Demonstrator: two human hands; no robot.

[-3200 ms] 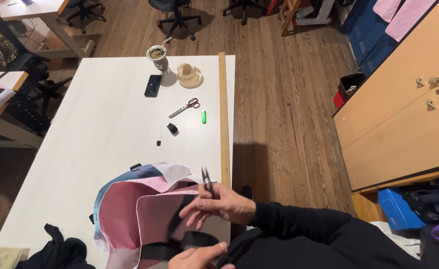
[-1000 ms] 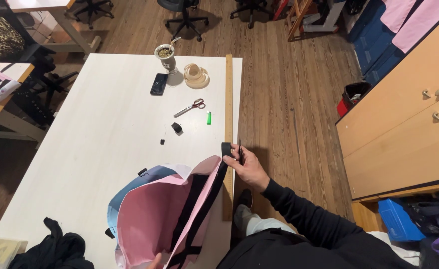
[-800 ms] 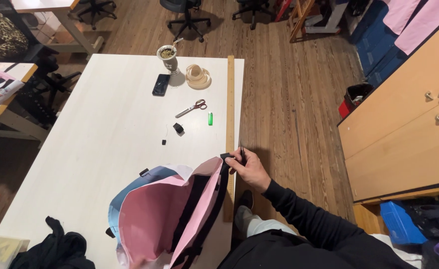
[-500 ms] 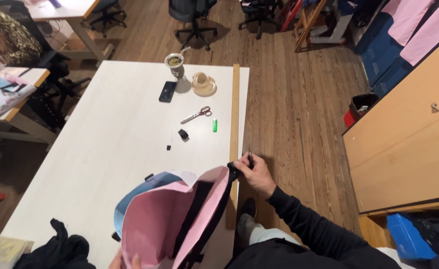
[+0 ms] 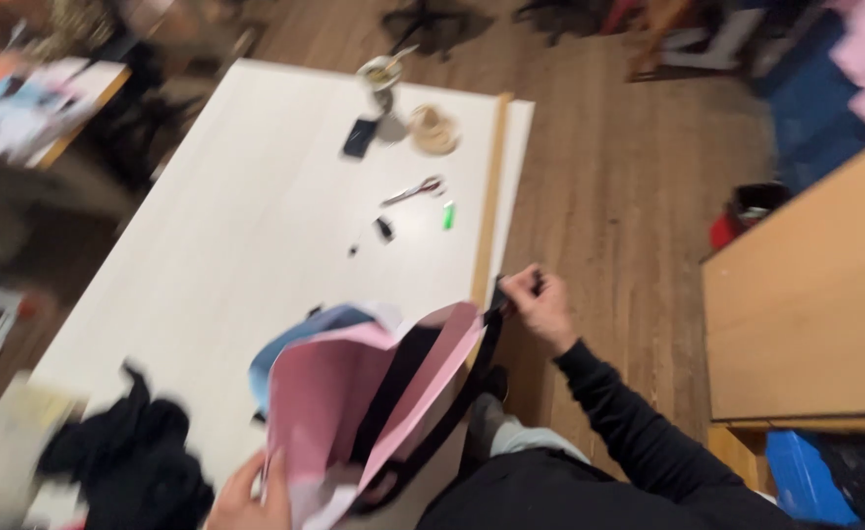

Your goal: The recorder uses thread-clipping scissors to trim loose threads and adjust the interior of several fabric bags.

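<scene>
A pink fabric bag (image 5: 354, 402) with a light blue panel and black straps lies at the near end of the white table (image 5: 226, 216). My right hand (image 5: 539, 304) is past the table's right edge, closed on the end of a black strap (image 5: 486, 339) that runs taut back to the bag. My left hand (image 5: 251, 491) holds the bag's lower edge at the bottom of the view. The picture is blurred by head motion.
Scissors (image 5: 413, 189), a small green object (image 5: 448, 215), a dark phone (image 5: 359, 137), a cup (image 5: 381, 74) and a round dish (image 5: 433, 130) lie further up the table. A long wooden ruler (image 5: 488, 186) lines the right edge. Black cloth (image 5: 133, 456) lies near left. A wooden cabinet (image 5: 806, 314) stands to the right.
My right hand has pulled the black strap out to the right past the table edge. My left hand has come into view on the bag. The view shifted and blurred.
</scene>
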